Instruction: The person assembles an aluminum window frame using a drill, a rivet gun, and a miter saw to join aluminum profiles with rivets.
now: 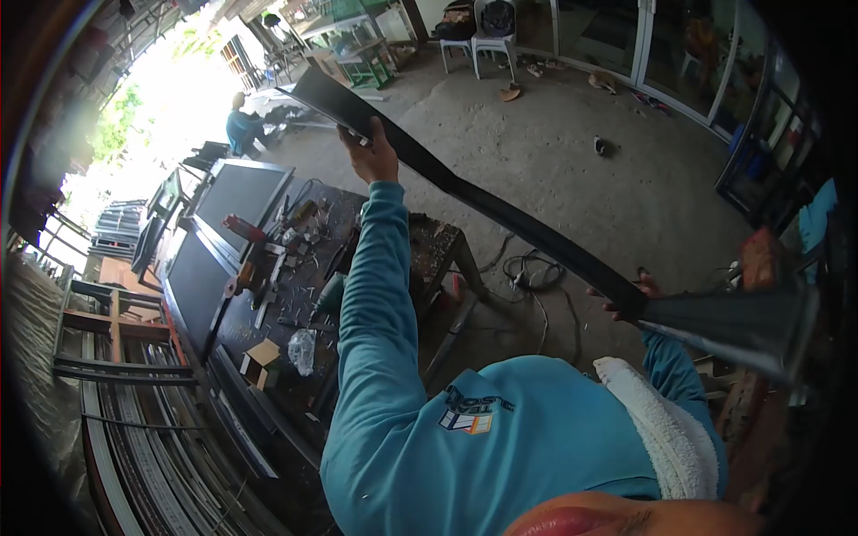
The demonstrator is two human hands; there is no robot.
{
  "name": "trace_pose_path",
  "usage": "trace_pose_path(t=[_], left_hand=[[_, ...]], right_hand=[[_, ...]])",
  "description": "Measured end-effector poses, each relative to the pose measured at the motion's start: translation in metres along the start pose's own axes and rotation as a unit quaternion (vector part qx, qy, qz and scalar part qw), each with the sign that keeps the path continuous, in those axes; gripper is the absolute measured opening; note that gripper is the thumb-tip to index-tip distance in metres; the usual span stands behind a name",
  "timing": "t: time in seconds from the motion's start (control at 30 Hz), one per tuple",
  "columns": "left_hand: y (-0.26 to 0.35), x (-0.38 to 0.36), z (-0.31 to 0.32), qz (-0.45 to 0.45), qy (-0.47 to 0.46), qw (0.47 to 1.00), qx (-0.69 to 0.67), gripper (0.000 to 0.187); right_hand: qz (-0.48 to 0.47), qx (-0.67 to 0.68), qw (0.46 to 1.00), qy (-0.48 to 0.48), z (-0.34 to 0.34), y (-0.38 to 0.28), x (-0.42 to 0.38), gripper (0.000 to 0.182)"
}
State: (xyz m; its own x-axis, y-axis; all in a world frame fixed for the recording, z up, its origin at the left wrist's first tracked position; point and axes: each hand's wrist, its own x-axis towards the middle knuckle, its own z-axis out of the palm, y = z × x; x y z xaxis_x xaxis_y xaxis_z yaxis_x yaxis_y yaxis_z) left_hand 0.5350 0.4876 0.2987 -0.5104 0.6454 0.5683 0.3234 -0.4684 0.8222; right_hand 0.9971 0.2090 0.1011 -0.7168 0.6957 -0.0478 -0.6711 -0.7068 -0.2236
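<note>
Near my chest, at 4 o'clock, my right hand [626,299] grips the long dark metal strip [500,210]; my left hand [371,159] clasps it toward 11 o'clock; swinging it could strike the cluttered workbench [268,295].

Daylight blown out upper left; strong fisheye warp, dark vignette edges; near bottom blurred.

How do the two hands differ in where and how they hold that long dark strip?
The left hand is raised high on an outstretched arm and grips the long dark strip near its far end. The right hand sits lower and closer to the body, with only fingertips showing from under the strip near its wider end. The left hand's back is in plain view; the right is mostly hidden. Both arms wear teal sleeves.
</note>
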Motion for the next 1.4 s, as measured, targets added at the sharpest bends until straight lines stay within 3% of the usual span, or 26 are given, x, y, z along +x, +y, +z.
trace_pose_path(t=[0.1,0.2,0.63,0.77,0.97,1.23,1.4], left_hand=[[0.011,-0.029,-0.031,0.017,-0.012,0.996,-0.086,0.074],[0.020,-0.049,-0.057,0.034,-0.018,0.988,-0.151,0.070],[0.037,-0.066,-0.145,0.093,-0.018,0.992,-0.079,0.066],[0.040,-0.071,-0.158,0.074,0.013,0.993,-0.092,0.065],[0.049,-0.072,-0.168,0.132,0.027,0.989,-0.054,0.058],[0.044,-0.077,-0.176,0.111,0.038,0.991,-0.064,0.057],[0.043,-0.077,-0.178,0.121,0.040,0.990,-0.055,0.057]], right_hand=[[-0.043,-0.001,0.995,-0.092,-0.006,0.006,-0.024,0.090],[-0.047,0.018,0.996,-0.078,-0.025,0.004,-0.048,0.093],[0.083,-0.003,0.995,-0.055,-0.024,0.009,-0.061,0.101],[0.045,-0.072,0.996,0.009,-0.034,0.012,-0.077,0.107],[0.045,-0.088,0.994,0.049,-0.027,0.013,-0.078,0.109],[0.022,-0.127,0.990,0.065,-0.021,0.020,-0.077,0.111],[0.056,-0.154,0.984,0.062,-0.034,0.015,-0.087,0.111]])
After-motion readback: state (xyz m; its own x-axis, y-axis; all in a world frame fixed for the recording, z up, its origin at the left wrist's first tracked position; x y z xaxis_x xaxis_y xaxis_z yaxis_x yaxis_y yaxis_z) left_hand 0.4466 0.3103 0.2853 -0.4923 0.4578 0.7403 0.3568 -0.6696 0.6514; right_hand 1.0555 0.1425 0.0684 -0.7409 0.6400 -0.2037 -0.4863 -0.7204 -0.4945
